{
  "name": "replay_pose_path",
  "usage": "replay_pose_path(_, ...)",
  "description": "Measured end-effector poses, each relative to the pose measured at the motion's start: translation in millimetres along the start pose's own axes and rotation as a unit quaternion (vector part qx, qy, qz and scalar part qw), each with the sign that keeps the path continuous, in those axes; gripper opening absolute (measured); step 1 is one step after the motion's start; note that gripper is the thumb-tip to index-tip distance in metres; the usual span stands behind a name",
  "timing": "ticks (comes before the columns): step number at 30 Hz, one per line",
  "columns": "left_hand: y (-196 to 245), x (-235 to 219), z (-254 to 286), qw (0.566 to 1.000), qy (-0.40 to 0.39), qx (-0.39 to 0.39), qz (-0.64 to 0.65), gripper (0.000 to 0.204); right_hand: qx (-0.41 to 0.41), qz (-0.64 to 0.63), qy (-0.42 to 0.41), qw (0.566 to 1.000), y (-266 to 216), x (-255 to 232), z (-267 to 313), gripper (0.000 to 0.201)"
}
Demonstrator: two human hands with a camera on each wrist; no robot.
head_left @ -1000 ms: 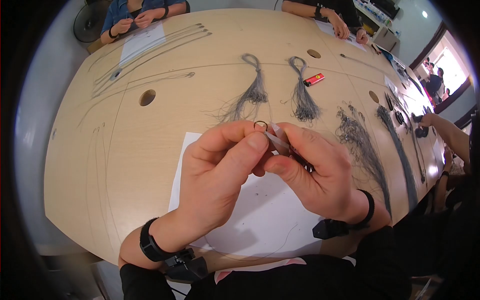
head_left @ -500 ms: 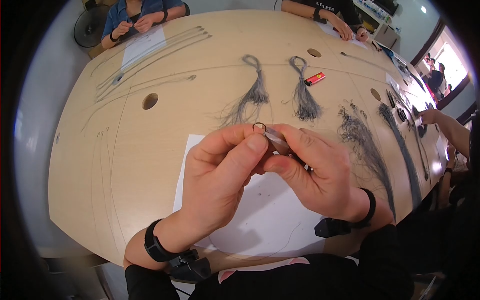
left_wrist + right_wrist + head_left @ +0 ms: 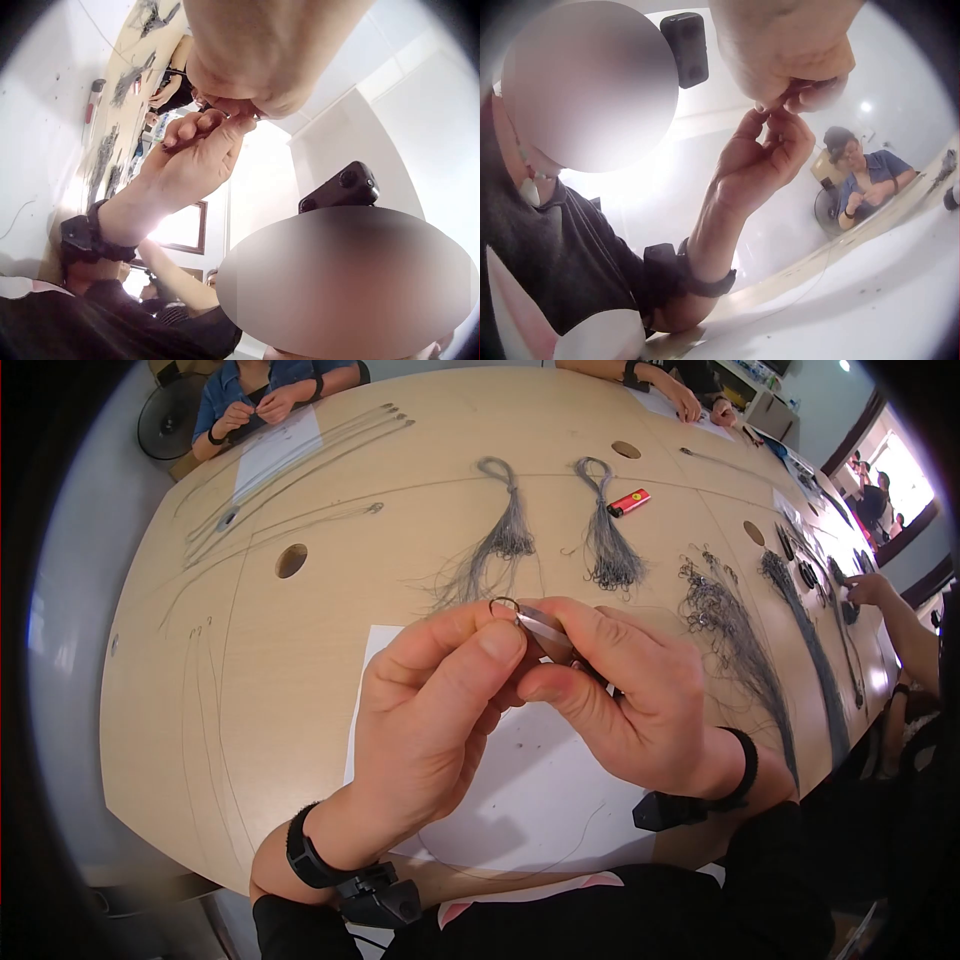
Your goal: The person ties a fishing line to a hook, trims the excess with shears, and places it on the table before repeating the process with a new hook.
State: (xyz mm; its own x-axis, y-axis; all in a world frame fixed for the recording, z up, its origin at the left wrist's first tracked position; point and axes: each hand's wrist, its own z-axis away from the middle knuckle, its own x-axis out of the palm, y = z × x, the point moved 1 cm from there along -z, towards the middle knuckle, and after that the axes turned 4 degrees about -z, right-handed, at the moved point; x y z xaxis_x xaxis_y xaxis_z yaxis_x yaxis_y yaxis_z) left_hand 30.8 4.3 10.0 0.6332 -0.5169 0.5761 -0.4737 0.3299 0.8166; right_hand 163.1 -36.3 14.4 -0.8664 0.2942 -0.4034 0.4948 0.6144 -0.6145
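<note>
In the head view the left hand (image 3: 430, 705) pinches a small dark hook (image 3: 503, 603) between thumb and forefinger, its curve standing above the fingertips. Close against it, the right hand (image 3: 635, 695) grips a small shiny metal blade-like tool (image 3: 545, 630), its tip at the hook's lower end. Most of the tool is hidden in the right palm. Both hands are above a white sheet (image 3: 540, 790), on which a thin curved line (image 3: 570, 855) lies. Both wrist views show the fingertips meeting, with the small items barely visible.
Two tied bundles of grey hooked lines (image 3: 510, 525) (image 3: 607, 540) lie beyond the hands, beside a red lighter (image 3: 630, 502). Loose hooked strands (image 3: 735, 630) spread at the right. Other people's hands (image 3: 265, 408) work across the table.
The metal tool has turned slightly and shows more of its flat face beside the hook. Both hands keep their grip and have moved little; the head view has shifted slightly.
</note>
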Motion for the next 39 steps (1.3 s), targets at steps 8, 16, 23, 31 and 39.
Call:
replay_pose_path(8,-6,-3,-4,0.999,-0.017,-0.006,0.043,0.022,0.011,0.036,-0.009,0.999,2,-1,0,0.036)
replay_pose_path(16,-13,-17,-10,0.998,-0.023,-0.025,0.054,0.033,-0.012,0.074,-0.021,0.997,13,1,5,0.036)
replay_pose_path(23,-13,-16,-15,0.997,-0.065,-0.009,0.047,0.033,-0.003,0.065,-0.031,0.997,17,2,5,0.034)
replay_pose_path(31,-12,-10,-8,0.999,0.0,-0.03,0.017,0.029,0.006,0.023,-0.019,1.0,11,5,4,0.033)
replay_pose_path(39,-8,-9,-7,0.996,-0.007,-0.035,0.079,0.017,0.021,0.059,-0.011,0.998,8,5,2,0.033)
